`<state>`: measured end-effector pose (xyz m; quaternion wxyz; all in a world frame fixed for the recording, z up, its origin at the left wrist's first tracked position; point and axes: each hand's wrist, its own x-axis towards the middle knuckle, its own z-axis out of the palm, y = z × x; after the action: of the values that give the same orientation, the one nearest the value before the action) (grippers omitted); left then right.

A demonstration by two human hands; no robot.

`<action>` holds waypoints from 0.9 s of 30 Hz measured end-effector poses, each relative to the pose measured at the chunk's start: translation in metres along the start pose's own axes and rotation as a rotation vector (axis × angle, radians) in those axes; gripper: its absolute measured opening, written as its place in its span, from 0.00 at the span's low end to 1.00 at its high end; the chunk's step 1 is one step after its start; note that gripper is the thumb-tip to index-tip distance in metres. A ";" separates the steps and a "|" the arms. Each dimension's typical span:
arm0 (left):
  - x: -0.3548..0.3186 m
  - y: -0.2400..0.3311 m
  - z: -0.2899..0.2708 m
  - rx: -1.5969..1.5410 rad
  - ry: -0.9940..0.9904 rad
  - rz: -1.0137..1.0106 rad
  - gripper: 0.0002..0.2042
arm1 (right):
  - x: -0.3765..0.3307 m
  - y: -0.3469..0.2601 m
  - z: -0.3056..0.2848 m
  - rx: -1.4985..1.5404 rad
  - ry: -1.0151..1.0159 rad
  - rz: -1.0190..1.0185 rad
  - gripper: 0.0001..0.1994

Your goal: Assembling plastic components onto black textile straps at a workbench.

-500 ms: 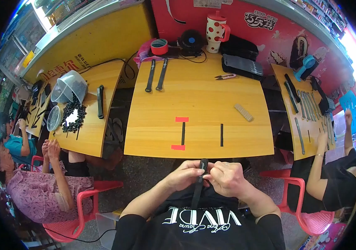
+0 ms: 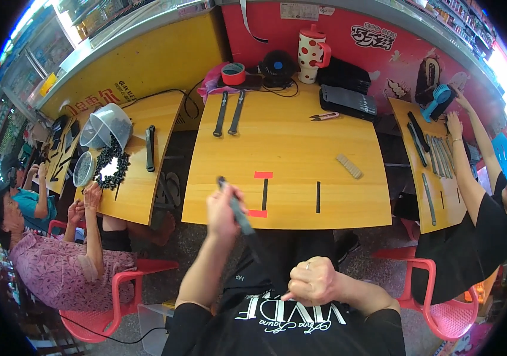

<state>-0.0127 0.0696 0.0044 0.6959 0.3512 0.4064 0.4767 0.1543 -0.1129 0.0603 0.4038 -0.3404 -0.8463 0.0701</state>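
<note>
My left hand (image 2: 222, 215) is closed round a black strap (image 2: 243, 221) just off the table's front edge. The strap's thicker end pokes up above the fist, and its blurred tail slants down toward my lap. In front of my chest my right hand (image 2: 314, 281), with a ring on it, is curled closed, apart from the strap. Whatever its fingers may hold is hidden. Two similar black straps (image 2: 221, 114) lie side by side at the table's far left. Near the front edge, red tape pieces (image 2: 263, 175) sit at both ends of a black line (image 2: 265, 194).
On the wooden table (image 2: 265, 148) are thread snips (image 2: 325, 116), a beige ridged block (image 2: 349, 167), a black case (image 2: 347, 102), a spotted tumbler (image 2: 309, 56), a small fan (image 2: 278, 65) and a tape roll (image 2: 233, 73). People sit at side tables left and right.
My hands have parted: the left has carried the strap left and forward toward the table, the right has dropped back toward my chest. The person at right now reaches toward a blue handheld fan.
</note>
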 end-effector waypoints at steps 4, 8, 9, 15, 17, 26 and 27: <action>0.074 0.027 -0.052 0.094 0.082 0.136 0.15 | 0.001 -0.003 -0.005 0.088 -0.002 0.000 0.21; 0.136 0.027 -0.093 0.346 0.263 0.288 0.15 | -0.001 -0.004 -0.011 0.381 0.085 -0.021 0.22; 0.144 0.028 -0.092 0.515 0.396 0.372 0.16 | 0.000 -0.009 -0.021 0.424 0.124 -0.037 0.21; 0.136 -0.002 -0.073 1.228 0.308 0.745 0.11 | 0.003 0.012 -0.031 0.297 0.227 0.291 0.17; 0.126 -0.001 -0.063 1.258 0.347 0.836 0.10 | 0.006 0.018 -0.028 0.283 0.235 0.352 0.16; 0.014 0.057 0.015 0.572 -0.557 0.163 0.08 | 0.014 0.058 -0.024 0.232 0.344 0.656 0.17; -0.004 0.061 0.029 0.454 -0.750 -0.129 0.08 | 0.012 0.064 -0.028 0.189 0.333 0.674 0.16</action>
<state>-0.0107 0.0813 0.0713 0.7287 0.6179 0.2412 0.1705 0.2027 -0.0613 0.0608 0.5195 -0.5674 -0.5996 0.2203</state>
